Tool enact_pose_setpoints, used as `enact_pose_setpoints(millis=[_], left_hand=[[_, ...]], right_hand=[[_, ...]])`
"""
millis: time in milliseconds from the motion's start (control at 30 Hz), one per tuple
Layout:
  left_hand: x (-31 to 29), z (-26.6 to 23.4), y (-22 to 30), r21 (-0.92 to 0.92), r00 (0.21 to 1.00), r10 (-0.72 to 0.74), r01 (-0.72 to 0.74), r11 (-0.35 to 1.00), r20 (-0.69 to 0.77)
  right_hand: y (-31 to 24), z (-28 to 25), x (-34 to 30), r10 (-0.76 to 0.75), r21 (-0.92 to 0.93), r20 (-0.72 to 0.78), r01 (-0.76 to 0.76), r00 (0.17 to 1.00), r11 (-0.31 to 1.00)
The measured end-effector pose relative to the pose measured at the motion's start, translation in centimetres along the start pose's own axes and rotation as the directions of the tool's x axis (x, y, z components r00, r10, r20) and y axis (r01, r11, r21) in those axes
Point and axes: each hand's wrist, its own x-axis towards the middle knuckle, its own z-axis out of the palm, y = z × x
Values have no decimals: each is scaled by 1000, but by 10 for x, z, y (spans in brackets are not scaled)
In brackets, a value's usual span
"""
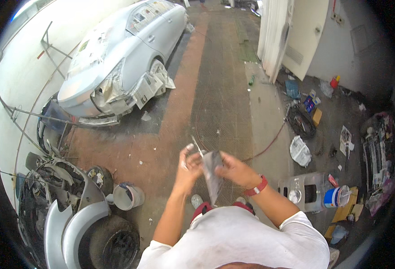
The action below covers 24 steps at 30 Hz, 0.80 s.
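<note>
In front of my body, both hands hold a dark grey, thin sheet [212,177] that looks folded and tapers to a point downward. My right hand [234,168] grips its right side, thumb across the face. At the left edge, my left hand [189,167] has its fingers curled by the sheet, with pale smears on the fingertips. A thin, light strip [196,143] sticks up between the left fingers and the sheet; whether it belongs to the sheet I cannot tell. Some finger detail is blurred.
A pale grey car [134,49] masked with newspaper stands far left. Near left are a metal stand [40,115], a silver fender [78,224], a wheel [119,244] and a white bucket [129,197]. A red hose [271,142] crosses the floor toward scattered parts and a blue-white tub [336,196] on the right.
</note>
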Motion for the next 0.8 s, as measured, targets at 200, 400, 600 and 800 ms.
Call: enact_pose_setpoints(millis=[200,400,600,800], left_hand=[[-16,80,-21,342,994,99,-80,936,-40],[-25,118,-44,422,987,158,-131,897,-28],[-34,137,-41,465,988,152,-152,872,37],[-45,137,-45,539,988,121,-152,828,93]], right_hand=[[21,-57,-55,243,731,-337,90,910,677],[-25,-107,-75,73,591,-402,197,913,782],[-7,-118,-67,-267,-103,-559,254,785,962],[-6,-109,-65,-117,80,-567,196,815,977]])
